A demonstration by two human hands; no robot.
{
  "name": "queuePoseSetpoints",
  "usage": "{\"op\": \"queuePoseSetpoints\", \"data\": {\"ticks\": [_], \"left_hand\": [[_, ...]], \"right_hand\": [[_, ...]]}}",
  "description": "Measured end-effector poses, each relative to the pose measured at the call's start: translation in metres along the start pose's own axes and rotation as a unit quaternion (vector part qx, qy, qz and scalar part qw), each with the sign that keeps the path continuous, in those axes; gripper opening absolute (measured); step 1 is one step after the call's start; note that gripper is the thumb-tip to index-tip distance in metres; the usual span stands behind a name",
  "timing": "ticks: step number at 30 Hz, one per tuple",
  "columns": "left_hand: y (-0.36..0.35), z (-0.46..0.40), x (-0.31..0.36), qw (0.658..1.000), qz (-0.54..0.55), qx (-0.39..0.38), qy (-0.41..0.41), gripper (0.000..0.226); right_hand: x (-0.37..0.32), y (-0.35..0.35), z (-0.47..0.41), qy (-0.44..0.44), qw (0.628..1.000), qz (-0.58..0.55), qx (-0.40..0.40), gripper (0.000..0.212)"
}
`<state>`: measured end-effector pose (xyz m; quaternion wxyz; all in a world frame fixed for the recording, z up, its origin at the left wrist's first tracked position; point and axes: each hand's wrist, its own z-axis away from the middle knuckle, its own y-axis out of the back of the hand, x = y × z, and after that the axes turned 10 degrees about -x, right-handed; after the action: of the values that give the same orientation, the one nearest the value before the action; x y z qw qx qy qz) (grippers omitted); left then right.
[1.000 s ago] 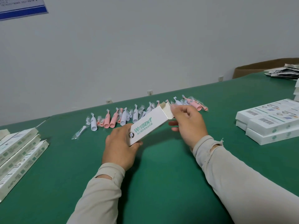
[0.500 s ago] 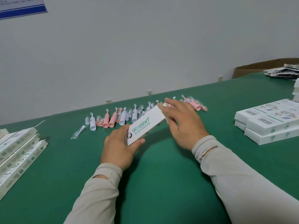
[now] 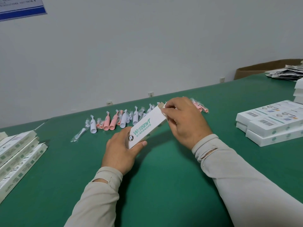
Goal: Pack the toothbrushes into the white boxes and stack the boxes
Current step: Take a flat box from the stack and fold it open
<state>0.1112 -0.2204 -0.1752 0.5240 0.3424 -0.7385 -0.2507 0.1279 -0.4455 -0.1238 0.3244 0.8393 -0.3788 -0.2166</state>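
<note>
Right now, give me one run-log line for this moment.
left hand: grips white box near end | right hand: pinches far-end flap | toothbrushes: rowed behind | packed boxes: stacked right

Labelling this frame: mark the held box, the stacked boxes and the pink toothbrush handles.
Held box (image 3: 148, 124), head view, printed front face.
Stacked boxes (image 3: 270, 124), head view, top box's barcode face.
Pink toothbrush handles (image 3: 110, 122), head view, handle barrel.

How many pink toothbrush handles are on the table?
4 pink handles visible: two side by side left of the held box, two beyond the right hand; more may be hidden.
</note>
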Motion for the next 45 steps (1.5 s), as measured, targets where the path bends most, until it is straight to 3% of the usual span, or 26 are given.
{"op": "queuePoseSetpoints", "data": {"ticks": [4,9,19,30,33,35,40,45], "left_hand": [[0.000,0.000,-0.001,1.000,0.005,0.000,-0.003,0.046],[0.001,0.001,-0.001,1.000,0.014,0.003,-0.011,0.044],[0.004,0.004,0.003,1.000,0.002,-0.018,-0.020,0.047],[0.001,0.004,0.004,1.000,-0.013,0.006,0.008,0.047],[0.002,-0.005,0.007,0.992,-0.082,0.078,0.047,0.051],[0.000,-0.013,0.009,0.987,-0.118,0.095,0.061,0.057],[-0.005,-0.019,0.002,0.984,-0.125,0.099,0.076,0.064],[-0.007,-0.023,-0.005,0.986,-0.115,0.095,0.076,0.067]], "right_hand": [[0.007,-0.004,0.003,-0.028,0.997,-0.063,-0.044,0.021],[0.013,-0.004,0.008,-0.103,0.983,-0.123,-0.087,0.043],[0.018,-0.007,0.008,-0.112,0.965,-0.179,-0.158,0.060],[0.025,-0.018,0.008,-0.175,0.931,-0.311,-0.073,0.048],[0.040,-0.023,0.001,-0.300,0.901,-0.309,0.059,0.039],[0.065,-0.026,-0.009,-0.393,0.885,-0.234,0.090,0.036],[0.137,-0.037,-0.035,-0.473,0.877,-0.076,-0.035,0.052],[0.188,-0.061,-0.068,-0.378,0.895,-0.063,-0.228,0.056]]}}
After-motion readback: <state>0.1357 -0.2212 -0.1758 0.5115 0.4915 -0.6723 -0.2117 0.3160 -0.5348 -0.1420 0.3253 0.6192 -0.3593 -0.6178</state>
